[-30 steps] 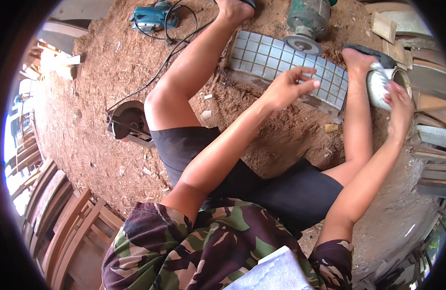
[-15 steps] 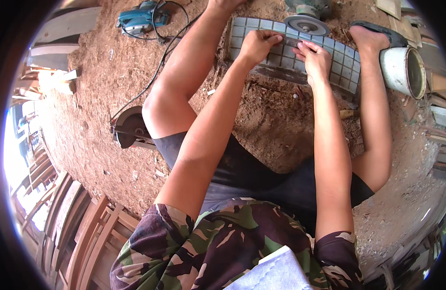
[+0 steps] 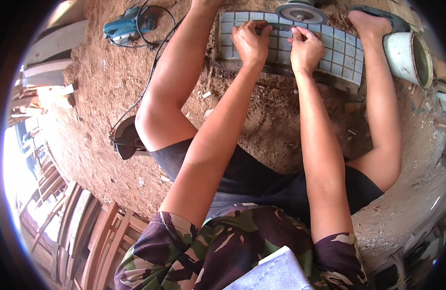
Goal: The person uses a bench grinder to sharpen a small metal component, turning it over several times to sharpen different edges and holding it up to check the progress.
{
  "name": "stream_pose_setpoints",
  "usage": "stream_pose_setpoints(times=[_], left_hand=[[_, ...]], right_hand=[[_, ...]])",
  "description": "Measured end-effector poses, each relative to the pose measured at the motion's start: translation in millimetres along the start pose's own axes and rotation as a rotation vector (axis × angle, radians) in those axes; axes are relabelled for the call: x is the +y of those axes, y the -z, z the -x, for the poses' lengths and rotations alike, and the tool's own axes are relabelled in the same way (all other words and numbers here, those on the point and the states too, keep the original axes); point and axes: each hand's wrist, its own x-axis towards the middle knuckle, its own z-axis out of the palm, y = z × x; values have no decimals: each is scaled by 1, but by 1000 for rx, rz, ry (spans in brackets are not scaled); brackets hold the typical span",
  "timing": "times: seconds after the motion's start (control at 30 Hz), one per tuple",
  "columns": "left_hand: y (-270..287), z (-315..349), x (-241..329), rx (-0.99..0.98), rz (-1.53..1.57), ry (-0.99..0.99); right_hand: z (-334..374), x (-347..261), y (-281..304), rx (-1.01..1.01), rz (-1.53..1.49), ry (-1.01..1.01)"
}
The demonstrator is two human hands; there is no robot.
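Both my hands are raised over a panel of pale square tiles (image 3: 346, 50). Between them spans a thin, dark, flat strip (image 3: 279, 27), its exact kind too small to make out. My left hand (image 3: 252, 42) is closed, with thumb and fingers pinching the strip's left end. At the other end, my right hand (image 3: 307, 50) grips it between thumb and fingertips. Just beyond the strip is a round grinding disc (image 3: 300, 13) on a greenish machine, partly cut off by the top edge. Whether the strip touches the disc, I cannot tell.
A blue power tool (image 3: 124, 28) with a black cord (image 3: 155, 65) lies far left. Beside my left knee stands a dark round-bladed tool (image 3: 126, 137). Right of my right foot are a dark sandal (image 3: 385, 17) and a whitish bucket (image 3: 402, 59). Wooden pieces (image 3: 99, 246) stack at lower left.
The view has shifted, with the panel and disc higher in the picture. My left hand has moved left relative to the disc, and the gap between my fingertips has widened slightly.
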Motion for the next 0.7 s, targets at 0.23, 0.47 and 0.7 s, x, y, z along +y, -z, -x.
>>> stream_pose_setpoints(times=[0.23,0.47,0.7], left_hand=[[0,-1,1,-7,-42,2],[2,-5,-3,-6,-13,13],[-1,-2,1,48,-124,-10]], right_hand=[[-1,-1,0,19,89,55],[-1,0,-5,56,125,30],[-2,2,-6,47,112,61]])
